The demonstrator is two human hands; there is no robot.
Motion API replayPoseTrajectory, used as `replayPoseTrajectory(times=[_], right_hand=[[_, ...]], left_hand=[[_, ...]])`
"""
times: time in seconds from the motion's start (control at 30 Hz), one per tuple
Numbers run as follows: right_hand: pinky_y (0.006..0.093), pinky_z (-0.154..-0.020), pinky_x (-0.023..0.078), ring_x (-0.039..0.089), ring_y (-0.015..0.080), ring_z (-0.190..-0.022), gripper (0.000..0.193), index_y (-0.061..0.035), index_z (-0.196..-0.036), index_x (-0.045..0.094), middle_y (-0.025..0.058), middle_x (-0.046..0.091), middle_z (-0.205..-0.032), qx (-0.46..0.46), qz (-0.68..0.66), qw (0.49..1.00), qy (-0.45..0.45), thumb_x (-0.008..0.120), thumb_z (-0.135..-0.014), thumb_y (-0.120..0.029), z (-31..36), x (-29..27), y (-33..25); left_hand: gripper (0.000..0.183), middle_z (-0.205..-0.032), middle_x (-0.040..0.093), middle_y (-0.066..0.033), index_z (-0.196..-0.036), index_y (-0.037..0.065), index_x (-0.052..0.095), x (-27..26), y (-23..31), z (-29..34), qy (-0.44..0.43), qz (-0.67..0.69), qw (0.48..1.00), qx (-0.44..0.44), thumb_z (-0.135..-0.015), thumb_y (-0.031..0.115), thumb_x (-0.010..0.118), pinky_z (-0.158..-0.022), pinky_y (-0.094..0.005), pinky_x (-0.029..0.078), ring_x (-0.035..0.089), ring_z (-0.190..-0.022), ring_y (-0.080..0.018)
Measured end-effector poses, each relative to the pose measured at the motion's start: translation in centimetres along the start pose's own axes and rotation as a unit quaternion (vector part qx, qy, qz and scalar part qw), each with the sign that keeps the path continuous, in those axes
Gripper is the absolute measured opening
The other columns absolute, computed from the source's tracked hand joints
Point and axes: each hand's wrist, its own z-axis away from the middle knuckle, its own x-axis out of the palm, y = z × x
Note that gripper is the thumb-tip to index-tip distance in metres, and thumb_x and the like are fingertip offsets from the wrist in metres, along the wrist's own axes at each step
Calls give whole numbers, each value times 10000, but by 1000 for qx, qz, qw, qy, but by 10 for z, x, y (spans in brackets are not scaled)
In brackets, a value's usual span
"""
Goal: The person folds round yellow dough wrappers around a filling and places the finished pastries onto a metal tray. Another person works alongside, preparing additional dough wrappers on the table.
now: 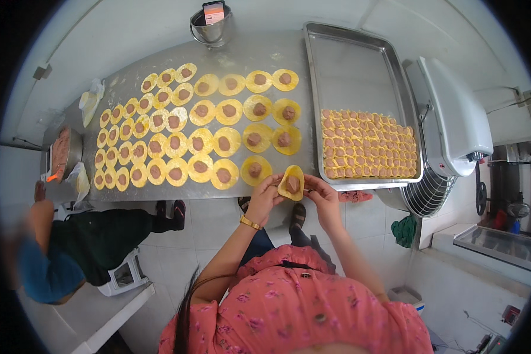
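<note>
Between my two hands, above the table's near edge, is a round yellow dumpling wrapper [291,182] with a lump of pinkish-brown meat filling in its middle; its sides curl upward. My left hand [267,190] grips its left edge, fingers closed. On the right edge, my right hand [321,192] pinches it the same way. Rows of flat yellow wrappers [228,110], each topped with filling, cover the steel table [206,53] to the left. Right of my hands, a metal tray [360,59] holds tightly packed rows of formed dumplings [369,144] in its near half.
A metal bucket [211,34] with a phone leaning in it stands at the back. Beyond the tray is a large white mixer [454,118]. A co-worker [65,248] sits at far left beside a bowl of meat filling [66,150]. A white stool [124,274] stands below.
</note>
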Motion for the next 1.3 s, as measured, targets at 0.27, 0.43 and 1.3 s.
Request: replayPoseTrajectory(times=[0.27, 0.43, 1.3], right_hand=[[250, -850, 428, 538, 108, -963, 313, 1, -1106, 565, 41, 580, -1039, -49, 64, 995, -65, 557, -794, 32, 17, -46, -12], [236, -830, 422, 533, 101, -936, 214, 2, -969, 608, 56, 547, -1045, -47, 56, 995, -62, 539, -778, 73, 20, -51, -16], [323, -684, 468, 579, 274, -817, 303, -10, -968, 579, 124, 567, -865, -142, 382, 905, -119, 534, -688, 97, -52, -13, 4]], left_hand=[[401, -1194, 512, -83, -1268, 36, 441, 47, -27, 29, -24, -40, 995, 86, -869, -3, 456, -873, -292, 477, 551, -1030, -158], [317, -1162, 525, -78, -1166, 27, 517, 59, -36, 34, 28, -25, 992, 120, -852, -16, 508, -835, -300, 506, 569, -985, -155], [145, -940, 644, -100, -805, 13, 589, 4, -29, -22, 154, -379, 858, 310, -686, -62, 627, -687, -281, 512, 627, -861, -210]])
